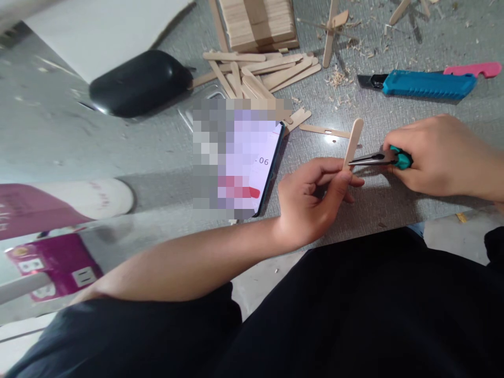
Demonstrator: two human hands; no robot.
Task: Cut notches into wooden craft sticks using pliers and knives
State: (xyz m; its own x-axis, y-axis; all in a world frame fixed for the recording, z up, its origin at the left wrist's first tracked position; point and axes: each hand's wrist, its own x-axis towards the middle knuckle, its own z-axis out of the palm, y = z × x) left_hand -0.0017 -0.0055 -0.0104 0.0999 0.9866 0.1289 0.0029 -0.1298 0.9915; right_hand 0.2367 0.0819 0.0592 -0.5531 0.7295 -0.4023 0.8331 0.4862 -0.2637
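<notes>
Between thumb and fingers, my left hand (pixel 315 197) pinches the lower end of a wooden craft stick (pixel 354 140), which stands up at a slight tilt. My right hand (pixel 441 155) is closed round the green handles of needle-nose pliers (pixel 378 157). The pliers' tips point left and meet the stick just above my left fingertips; whether the jaws grip it I cannot tell. Behind the held stick lies another craft stick (pixel 323 129) with a small slot cut in it.
A blue utility knife (pixel 429 84) lies at the upper right beside a pink tool (pixel 472 70). Loose craft sticks (pixel 268 71) lie near a banded bundle (pixel 258 23). A phone (pixel 263 168), a black case (pixel 139 84), wood shavings (pixel 338 79) and a purple power strip (pixel 59 265) are around.
</notes>
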